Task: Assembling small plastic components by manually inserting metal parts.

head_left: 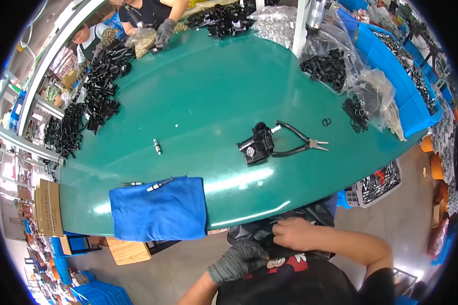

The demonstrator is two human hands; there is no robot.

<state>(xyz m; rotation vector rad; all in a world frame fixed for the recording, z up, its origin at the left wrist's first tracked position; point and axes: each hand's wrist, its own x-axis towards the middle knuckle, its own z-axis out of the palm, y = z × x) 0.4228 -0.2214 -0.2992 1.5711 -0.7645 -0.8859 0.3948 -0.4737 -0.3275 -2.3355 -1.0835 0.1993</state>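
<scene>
At the worktop (188,91)'s near edge, our left hand (240,261) and right hand (293,233) touch a black sheet (245,234), though whether they're gripping we can't tell; pliers (309,145) lie ahead, likely for easy reach.

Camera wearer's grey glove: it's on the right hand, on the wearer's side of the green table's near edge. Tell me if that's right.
Wrong hand: the head view shows the grey glove on the left hand; the right hand is bare.

Creased, glossy black sheeting (254,233) lies beside the table (198,96).
</scene>
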